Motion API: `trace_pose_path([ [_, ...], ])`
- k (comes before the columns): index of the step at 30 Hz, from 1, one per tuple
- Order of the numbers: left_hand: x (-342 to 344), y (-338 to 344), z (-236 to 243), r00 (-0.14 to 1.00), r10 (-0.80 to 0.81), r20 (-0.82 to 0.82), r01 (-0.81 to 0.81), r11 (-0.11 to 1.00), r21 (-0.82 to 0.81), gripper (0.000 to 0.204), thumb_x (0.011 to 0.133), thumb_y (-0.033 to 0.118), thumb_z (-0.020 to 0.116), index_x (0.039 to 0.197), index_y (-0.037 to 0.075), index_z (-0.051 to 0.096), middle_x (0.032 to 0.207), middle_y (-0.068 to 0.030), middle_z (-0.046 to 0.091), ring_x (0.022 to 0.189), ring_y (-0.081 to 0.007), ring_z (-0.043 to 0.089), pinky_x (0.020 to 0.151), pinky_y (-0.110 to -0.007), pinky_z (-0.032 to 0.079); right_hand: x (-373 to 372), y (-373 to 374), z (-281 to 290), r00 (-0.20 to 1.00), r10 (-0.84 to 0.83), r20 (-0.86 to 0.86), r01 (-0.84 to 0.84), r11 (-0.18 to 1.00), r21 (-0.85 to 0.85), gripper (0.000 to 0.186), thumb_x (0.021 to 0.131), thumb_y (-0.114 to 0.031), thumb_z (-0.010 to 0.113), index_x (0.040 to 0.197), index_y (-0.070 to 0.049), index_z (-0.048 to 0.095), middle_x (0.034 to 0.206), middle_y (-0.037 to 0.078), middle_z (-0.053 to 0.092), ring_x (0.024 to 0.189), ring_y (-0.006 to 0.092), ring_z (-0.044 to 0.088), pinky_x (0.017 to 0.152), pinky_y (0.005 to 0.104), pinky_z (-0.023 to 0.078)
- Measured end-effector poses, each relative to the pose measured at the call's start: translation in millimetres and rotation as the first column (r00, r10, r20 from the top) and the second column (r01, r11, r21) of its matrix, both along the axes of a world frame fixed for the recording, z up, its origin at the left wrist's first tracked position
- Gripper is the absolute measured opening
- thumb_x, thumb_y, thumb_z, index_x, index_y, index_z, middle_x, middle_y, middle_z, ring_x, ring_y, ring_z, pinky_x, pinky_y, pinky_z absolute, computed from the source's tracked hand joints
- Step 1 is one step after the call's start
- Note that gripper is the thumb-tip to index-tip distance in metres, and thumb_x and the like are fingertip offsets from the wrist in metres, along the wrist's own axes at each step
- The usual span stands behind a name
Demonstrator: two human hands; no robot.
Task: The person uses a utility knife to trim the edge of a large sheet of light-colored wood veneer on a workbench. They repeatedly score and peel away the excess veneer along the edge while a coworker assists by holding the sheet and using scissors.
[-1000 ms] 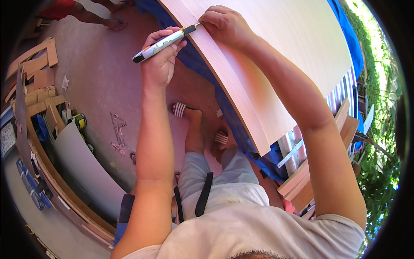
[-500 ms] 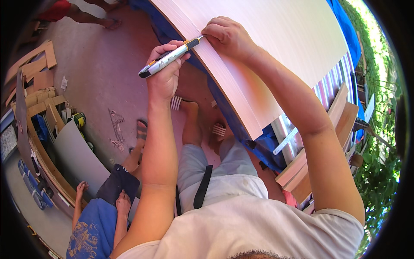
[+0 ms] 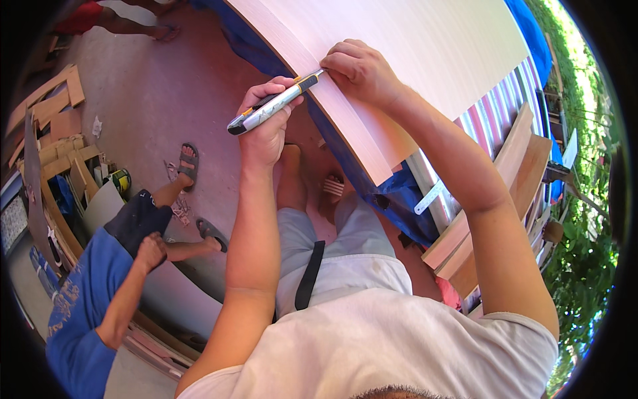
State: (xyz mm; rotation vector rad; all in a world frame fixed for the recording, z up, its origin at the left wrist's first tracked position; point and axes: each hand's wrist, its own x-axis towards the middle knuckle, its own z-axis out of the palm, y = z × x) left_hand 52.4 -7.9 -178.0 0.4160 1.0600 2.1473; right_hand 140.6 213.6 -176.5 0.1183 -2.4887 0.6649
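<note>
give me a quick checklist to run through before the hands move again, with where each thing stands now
1. Cutter held in the left hand: ok, fingers wrapped around it.
2. Right hand clear of the cutter's tip: not ok, its fingertips are right at it.
3. Blade extension: cannot tell, too small and partly hidden.
4. Co-worker in blue away from the tip: ok, off to the left.
5. Metal ruler off the pale panel: ok, beyond its near corner.

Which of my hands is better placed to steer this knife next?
Probably your left hand: its grip wraps around the knife. Your right hand is bunched at the knife's tip, over the board; whether it pinches the tip isn't clear, so it seems better placed for guiding.
</note>
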Motion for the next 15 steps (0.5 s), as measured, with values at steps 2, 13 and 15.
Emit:
trace_pose_path([
  [2,11.3,-2.7,0.0,1.0,0.005,0.01,-0.005,1.0,-0.01,0.029,0.091,-0.018,0.055,0.114,0.0,0.06,0.128,-0.0186,0.062,0.118,-0.0265,0.065,0.103,-0.038,0.057,12.0,-2.7,-0.9,1.0,0.001,0.005,-0.001,1.0,-0.008,0.012,0.081,-0.007,0.074,0.091,-0.01,0.069,0.089,0.004,0.068,0.087,0.0254,0.067,0.077,0.0388,0.056],
  [13,68.2,-23.6,-11.9,0.994,-0.091,-0.068,0.089,0.995,-0.034,0.037,0.092,-0.018,0.052,0.12,0.005,0.058,0.135,-0.0165,0.057,0.124,-0.0274,0.061,0.109,-0.042,0.052,77.6,-21.3,-3.0,0.999,-0.026,0.043,0.026,1.0,-0.004,0.015,0.079,-0.006,0.075,0.092,-0.012,0.069,0.09,0.002,0.067,0.087,0.023,0.067,0.079,0.0367,0.055],
  [15,76.7,-26.9,-12.7,0.992,-0.097,-0.079,0.094,0.995,-0.042,0.036,0.092,-0.018,0.052,0.12,0.005,0.058,0.135,-0.0163,0.057,0.123,-0.0272,0.061,0.109,-0.041,0.052,87.1,-23.0,-2.0,0.999,-0.016,0.046,0.016,1.0,-0.003,0.018,0.078,-0.005,0.077,0.093,-0.01,0.07,0.091,0.003,0.068,0.087,0.0239,0.067,0.079,0.0366,0.055],
])
